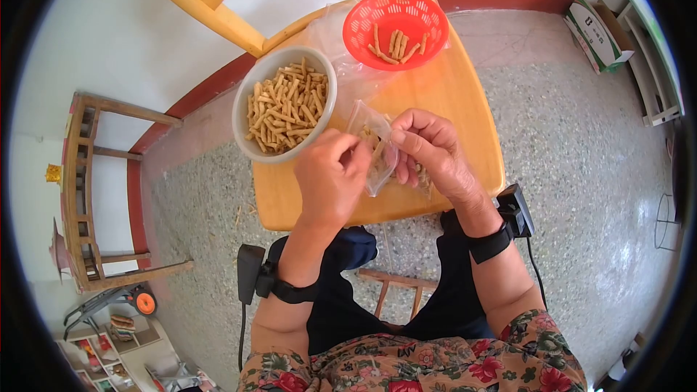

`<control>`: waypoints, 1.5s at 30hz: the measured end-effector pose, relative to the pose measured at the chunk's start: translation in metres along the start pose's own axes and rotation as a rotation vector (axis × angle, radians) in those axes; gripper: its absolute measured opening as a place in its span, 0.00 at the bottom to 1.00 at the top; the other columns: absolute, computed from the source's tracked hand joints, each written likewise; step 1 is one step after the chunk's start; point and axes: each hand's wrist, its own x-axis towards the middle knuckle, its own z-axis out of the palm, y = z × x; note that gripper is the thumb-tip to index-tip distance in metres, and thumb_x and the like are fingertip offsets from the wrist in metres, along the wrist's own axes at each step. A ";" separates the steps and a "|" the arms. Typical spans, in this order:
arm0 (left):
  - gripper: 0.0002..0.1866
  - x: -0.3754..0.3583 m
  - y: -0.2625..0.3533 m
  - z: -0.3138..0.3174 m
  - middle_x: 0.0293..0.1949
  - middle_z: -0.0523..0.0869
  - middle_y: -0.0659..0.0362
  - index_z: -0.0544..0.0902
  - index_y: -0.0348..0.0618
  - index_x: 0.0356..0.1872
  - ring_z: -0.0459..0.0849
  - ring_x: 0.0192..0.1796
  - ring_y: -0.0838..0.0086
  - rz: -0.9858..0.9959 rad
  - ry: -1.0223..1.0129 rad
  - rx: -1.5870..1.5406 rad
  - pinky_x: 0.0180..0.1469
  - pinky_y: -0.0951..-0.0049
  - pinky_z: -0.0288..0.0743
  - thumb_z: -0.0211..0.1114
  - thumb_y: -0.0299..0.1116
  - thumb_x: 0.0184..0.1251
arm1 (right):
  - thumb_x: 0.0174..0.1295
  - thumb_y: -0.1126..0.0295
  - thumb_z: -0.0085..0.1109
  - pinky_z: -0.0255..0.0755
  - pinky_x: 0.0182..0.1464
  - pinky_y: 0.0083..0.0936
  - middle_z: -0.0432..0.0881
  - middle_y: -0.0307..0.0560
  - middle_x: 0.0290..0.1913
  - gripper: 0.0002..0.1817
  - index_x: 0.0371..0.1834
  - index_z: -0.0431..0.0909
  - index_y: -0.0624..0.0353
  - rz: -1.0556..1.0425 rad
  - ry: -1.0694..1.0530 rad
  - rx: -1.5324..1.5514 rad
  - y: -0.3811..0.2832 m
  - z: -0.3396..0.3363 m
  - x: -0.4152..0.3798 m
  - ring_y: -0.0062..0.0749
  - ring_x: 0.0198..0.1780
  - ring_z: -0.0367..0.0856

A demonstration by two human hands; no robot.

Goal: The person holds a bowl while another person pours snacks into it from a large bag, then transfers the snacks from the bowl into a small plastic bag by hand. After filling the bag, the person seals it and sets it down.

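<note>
A small clear zip bag (375,181) is held over the wooden chair seat, with a few tan sticks showing in it. My right hand (438,151) pinches the bag's edge between thumb and fingers. My left hand (332,173) is closed at the bag's left side, its fingertips at the opening; what they hold, if anything, is hidden. To the left stands a grey bowl (239,117) full of short tan stick-shaped pieces (289,107). Behind the hands, a red perforated basket (358,27) has several of the same sticks in it.
Everything rests on a yellow wooden chair (465,120), its backrest toward the wall. Crumpled clear plastic (353,81) lies between bowl and basket. A wooden rack (91,174) lies at left. A cardboard box (592,33) stands far right. Fragments litter the speckled floor (196,203).
</note>
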 end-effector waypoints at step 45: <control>0.06 -0.033 0.044 -0.020 0.27 0.79 0.63 0.73 0.37 0.37 0.74 0.27 0.87 -0.344 -0.057 -0.926 0.31 0.86 0.66 0.57 0.22 0.59 | 0.63 0.68 0.49 0.64 0.16 0.11 0.74 0.36 0.19 0.07 0.31 0.70 0.60 -0.031 0.007 0.104 -0.010 0.021 -0.019 0.15 0.16 0.71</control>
